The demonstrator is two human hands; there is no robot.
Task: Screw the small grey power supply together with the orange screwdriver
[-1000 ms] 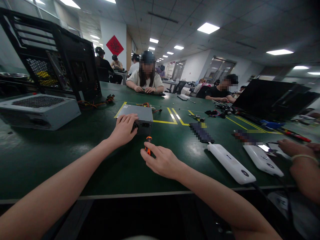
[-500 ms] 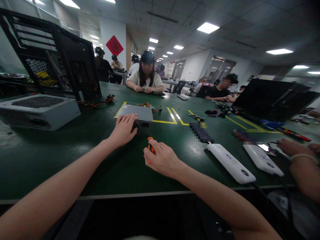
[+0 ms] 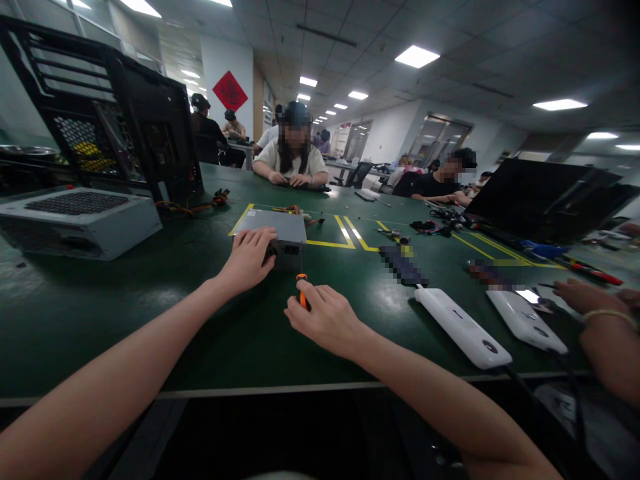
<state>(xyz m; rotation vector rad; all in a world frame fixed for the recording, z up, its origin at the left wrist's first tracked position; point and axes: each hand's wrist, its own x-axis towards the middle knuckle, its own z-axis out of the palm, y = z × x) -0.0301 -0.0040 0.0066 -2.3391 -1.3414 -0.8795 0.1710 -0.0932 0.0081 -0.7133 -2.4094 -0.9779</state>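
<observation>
A grey computer power supply (image 3: 283, 225) sits on the green table, its socket side facing me. My left hand (image 3: 253, 253) grips its near left corner, fingers over the top and thumb down at the front face. In my right hand (image 3: 323, 313) is a screwdriver (image 3: 303, 293) with an orange and black handle, held between thumb and fingers. Its thin shaft points away from me, up to the lower right of the power supply's front face. Whether the tip sits in a screw is too small to tell. Wires with connectors lie behind the unit.
At left stand a second power supply (image 3: 85, 220) and an open black computer case (image 3: 165, 140). White power banks (image 3: 463, 327) lie at right, beside a co-worker's hand (image 3: 590, 297). Farther off are cables (image 3: 435, 227) and a black panel (image 3: 540, 200). Another person sits opposite.
My right-hand fingers have shifted on the screwdriver handle, which looks turned and more upright. My left hand and the power supply stay in place.
</observation>
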